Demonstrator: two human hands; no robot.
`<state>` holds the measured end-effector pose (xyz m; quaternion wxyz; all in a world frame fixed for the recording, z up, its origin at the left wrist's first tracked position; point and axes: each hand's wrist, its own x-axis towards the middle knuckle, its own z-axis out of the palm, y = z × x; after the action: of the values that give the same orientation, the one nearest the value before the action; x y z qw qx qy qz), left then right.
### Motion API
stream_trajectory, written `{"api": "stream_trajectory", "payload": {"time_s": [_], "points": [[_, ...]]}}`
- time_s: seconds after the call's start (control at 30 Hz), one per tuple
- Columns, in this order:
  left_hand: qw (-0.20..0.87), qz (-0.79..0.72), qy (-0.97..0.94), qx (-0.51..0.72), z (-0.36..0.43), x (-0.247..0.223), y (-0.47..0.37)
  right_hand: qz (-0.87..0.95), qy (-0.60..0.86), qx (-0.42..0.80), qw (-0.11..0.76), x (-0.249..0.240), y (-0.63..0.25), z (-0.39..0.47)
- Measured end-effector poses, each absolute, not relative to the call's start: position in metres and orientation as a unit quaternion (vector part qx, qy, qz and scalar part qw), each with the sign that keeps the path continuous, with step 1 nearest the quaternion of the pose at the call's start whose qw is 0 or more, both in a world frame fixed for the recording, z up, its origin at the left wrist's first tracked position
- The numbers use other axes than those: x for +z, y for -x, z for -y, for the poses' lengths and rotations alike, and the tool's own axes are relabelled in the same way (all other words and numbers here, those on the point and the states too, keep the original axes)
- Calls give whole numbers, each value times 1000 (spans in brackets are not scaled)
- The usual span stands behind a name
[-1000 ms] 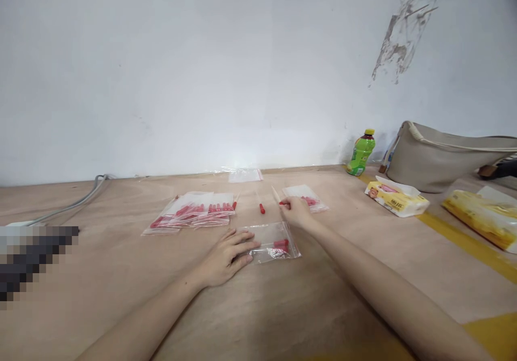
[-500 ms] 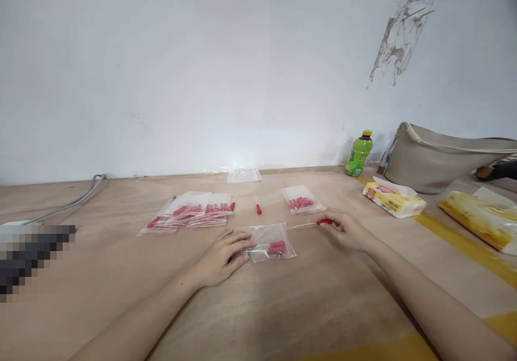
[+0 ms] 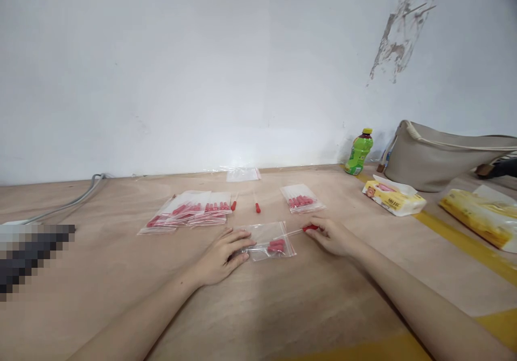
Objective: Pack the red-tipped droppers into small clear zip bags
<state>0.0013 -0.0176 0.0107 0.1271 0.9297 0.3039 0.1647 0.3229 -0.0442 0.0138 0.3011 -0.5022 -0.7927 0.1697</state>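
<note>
A clear zip bag (image 3: pixel 264 231) lies flat in front of me with a few red-capped droppers (image 3: pixel 276 245) inside. My left hand (image 3: pixel 226 257) rests on its left end, fingers apart, pressing the bag to the table. Between the thumb and fingers of my right hand (image 3: pixel 329 235) is the red end of another dropper (image 3: pixel 309 227). Its thin clear stem points left and reaches the bag's right end, at the opening. Two loose droppers (image 3: pixel 257 208) (image 3: pixel 233 205) lie beyond the bag.
Filled zip bags (image 3: pixel 189 210) overlap at left, and one more (image 3: pixel 302 199) lies at right. An unfilled bag (image 3: pixel 242 175) is by the wall. Farther right are a green bottle (image 3: pixel 359 153), tissue packs (image 3: pixel 393 198) (image 3: pixel 479 218) and a grey bag (image 3: pixel 444 159). A cable (image 3: pixel 76 198) runs at left.
My right hand has moved left with the dropper, bringing its stem to the bag's opening and over its right end. My left hand has stayed on the bag.
</note>
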Motion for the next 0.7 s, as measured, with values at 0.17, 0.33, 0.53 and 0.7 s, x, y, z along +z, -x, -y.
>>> {"api": "stream_trajectory", "payload": {"time_s": [0.17,0.33,0.53,0.7], "points": [[126,-317,-924,170,19,13,-2,788,484,205,320,3,-297,42],[121,-320,-923,174,19,11,-2,724,462,344,379,-7,-285,31],[118,-311,-925,182,18,10,-3,652,480,425,405,-6,-275,14],[114,-310,-926,184,18,10,-3,633,482,374,477,-19,-262,8]]}}
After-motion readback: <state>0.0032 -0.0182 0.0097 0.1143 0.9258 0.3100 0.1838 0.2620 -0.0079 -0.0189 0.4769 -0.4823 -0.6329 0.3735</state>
